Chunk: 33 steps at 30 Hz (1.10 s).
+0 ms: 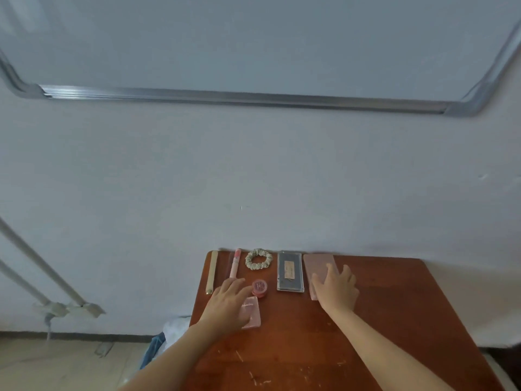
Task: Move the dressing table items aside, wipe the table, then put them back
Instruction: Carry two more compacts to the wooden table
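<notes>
Scratches fleck the near part of the reddish wooden table (394, 306), where 2 bare forearms reach in. Left hand (228, 303) lies over a square pink compact (252, 311), fingers straight and gripping nothing, tips just beside a small red jar (260, 287). Faint script on the compact is too small to read. Right hand (337, 292) rests flat, fingers spread, on a flat pink case (318, 262). Along the wall edge sit a clear case (290, 271) with an unreadable label, a pale scrunchie (258, 259), a pink tube (235, 263) and a cream stick (212, 272).
</notes>
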Available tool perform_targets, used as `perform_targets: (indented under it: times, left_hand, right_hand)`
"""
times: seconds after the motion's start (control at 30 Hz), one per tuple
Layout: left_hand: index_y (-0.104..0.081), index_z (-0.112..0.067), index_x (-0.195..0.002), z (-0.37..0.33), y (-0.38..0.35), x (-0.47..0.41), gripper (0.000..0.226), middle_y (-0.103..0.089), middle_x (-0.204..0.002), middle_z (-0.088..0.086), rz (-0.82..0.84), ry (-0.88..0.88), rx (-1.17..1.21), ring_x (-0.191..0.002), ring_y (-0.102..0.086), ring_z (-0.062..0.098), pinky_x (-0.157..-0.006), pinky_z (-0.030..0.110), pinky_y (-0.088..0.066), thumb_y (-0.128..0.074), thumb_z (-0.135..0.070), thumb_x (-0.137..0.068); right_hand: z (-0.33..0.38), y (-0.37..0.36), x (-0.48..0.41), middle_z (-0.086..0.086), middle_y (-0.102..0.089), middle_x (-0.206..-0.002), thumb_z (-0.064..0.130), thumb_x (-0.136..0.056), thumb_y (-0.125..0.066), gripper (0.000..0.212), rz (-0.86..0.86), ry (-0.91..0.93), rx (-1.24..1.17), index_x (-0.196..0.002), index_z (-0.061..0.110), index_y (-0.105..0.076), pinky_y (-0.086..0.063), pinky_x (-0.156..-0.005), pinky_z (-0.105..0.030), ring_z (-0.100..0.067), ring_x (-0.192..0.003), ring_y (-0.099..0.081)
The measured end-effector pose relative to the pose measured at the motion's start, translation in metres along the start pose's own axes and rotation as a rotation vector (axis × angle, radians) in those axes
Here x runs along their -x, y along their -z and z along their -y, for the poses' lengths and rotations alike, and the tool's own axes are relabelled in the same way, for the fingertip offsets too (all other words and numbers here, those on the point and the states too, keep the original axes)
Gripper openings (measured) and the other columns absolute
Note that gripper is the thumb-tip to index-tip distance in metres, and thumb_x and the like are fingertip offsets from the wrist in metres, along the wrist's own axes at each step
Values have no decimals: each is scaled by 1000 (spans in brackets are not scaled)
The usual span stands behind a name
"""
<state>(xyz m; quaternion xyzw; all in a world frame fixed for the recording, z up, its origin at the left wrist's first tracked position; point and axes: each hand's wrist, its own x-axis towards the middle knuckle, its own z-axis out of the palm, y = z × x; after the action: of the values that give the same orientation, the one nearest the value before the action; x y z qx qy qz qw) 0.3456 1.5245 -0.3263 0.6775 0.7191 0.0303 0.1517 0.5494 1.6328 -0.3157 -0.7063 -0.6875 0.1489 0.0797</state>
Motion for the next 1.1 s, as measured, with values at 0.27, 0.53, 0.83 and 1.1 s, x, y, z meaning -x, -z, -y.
perform_targets:
  times: [0.27,0.53,0.83,1.1]
  left_hand:
    - [-30,-24,-141,3,31,7,50,-21,-152,-5,-120,-65,-11,-143,-10,17,-115,34,-15,-42,-38,-94]
    - [-32,-20,-142,-18,33,16,50,-24,-152,-1,-173,-203,59,-143,-11,19,-117,41,-9,-35,-36,-95]
    - [-29,-21,-142,-102,41,35,49,-23,-151,-2,-193,-441,-1,-141,-14,18,-114,36,-14,-38,-34,-96]
    - [-24,-24,-145,-257,1,92,53,-20,-153,-5,-152,-729,-28,-142,-11,18,-114,36,-17,-28,-45,-96]
  right_hand:
    - [8,25,47,-13,-16,-153,45,-96,-35,52,-131,93,84,-142,23,-29,-22,-111,-45,-30,-142,-13]
    - [-15,34,114,-10,-10,-156,48,-95,-32,54,-167,45,173,-144,26,-25,-11,-115,-46,-27,-144,-5]
    - [-97,69,165,-17,-47,-138,42,-85,-57,46,-321,53,298,-127,22,-55,-39,-100,-49,-33,-130,-43]
    - [-235,104,285,-6,-69,-108,51,-71,-36,53,-303,-139,358,-117,28,-53,-54,-73,-44,-27,-102,-64]
